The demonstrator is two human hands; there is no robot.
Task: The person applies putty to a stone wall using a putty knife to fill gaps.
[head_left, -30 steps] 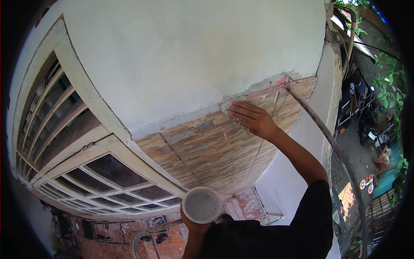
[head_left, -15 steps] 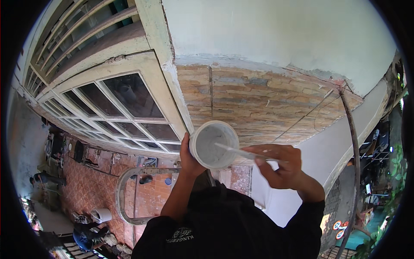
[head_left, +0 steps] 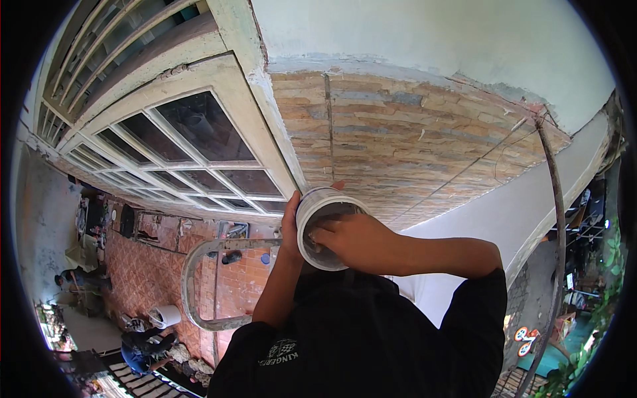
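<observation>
A small white bucket (head_left: 324, 194) is tipped so its mouth faces me, its inside smeared grey. My left hand (head_left: 290, 225) grips it, wrapped around its left wall, with fingertips showing past the far rim. My right hand (head_left: 350, 240) reaches down into the mouth with its fingers bent. The thin pale stick-like tool it held a moment ago is hidden behind the hand and the bucket rim.
Ahead is a stone-patterned wall (head_left: 378, 132) under pale plaster (head_left: 431, 36). A white-framed glass window (head_left: 206, 126) stands at left. Far below, people (head_left: 136, 351) work near a white pail (head_left: 164, 316) on tiled floor. A pole (head_left: 554, 199) rises at right.
My right hand has moved left and down into the bucket, taking the pale tool out of sight. The bucket has tilted and sits slightly lower in view.
</observation>
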